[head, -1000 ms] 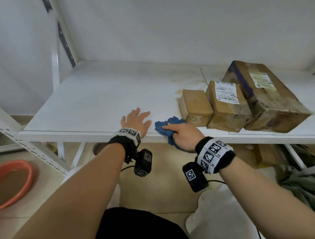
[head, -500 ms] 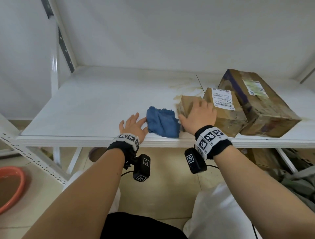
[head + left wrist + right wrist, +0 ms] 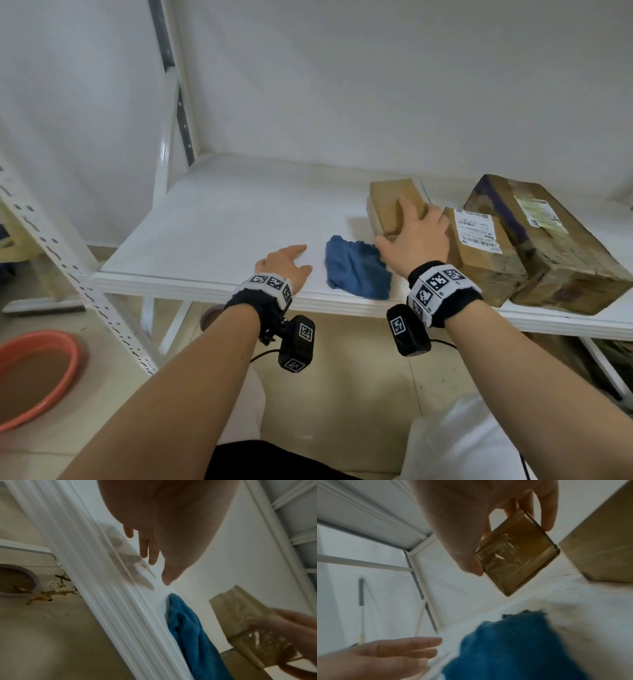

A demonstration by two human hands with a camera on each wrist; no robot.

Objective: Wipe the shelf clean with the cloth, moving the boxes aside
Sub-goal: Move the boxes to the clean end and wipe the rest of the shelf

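My right hand point(image 3: 416, 236) grips the small brown cardboard box point(image 3: 390, 202), thumb on its near end and fingers over its top; the right wrist view shows the small box point(image 3: 520, 561) lifted off the white shelf point(image 3: 222, 222). A crumpled blue cloth point(image 3: 356, 270) lies loose near the shelf's front edge, between my hands, and shows as the blue cloth point(image 3: 188, 628) in the left wrist view. My left hand point(image 3: 287, 262) rests flat on the shelf, fingers straight, holding nothing. A medium labelled box point(image 3: 479, 253) and a large taped box point(image 3: 544, 240) stand to the right.
Brownish stains mark the shelf point(image 3: 565, 615) by the cloth. An orange basin point(image 3: 30, 377) of brown water stands on the floor at the left. The perforated shelf upright point(image 3: 68, 267) rises at the left, and a wall stands behind the shelf.
My right hand let go of the cloth, took hold of the small box and raised it up and back. The cloth now lies free. My left hand stayed on the shelf.
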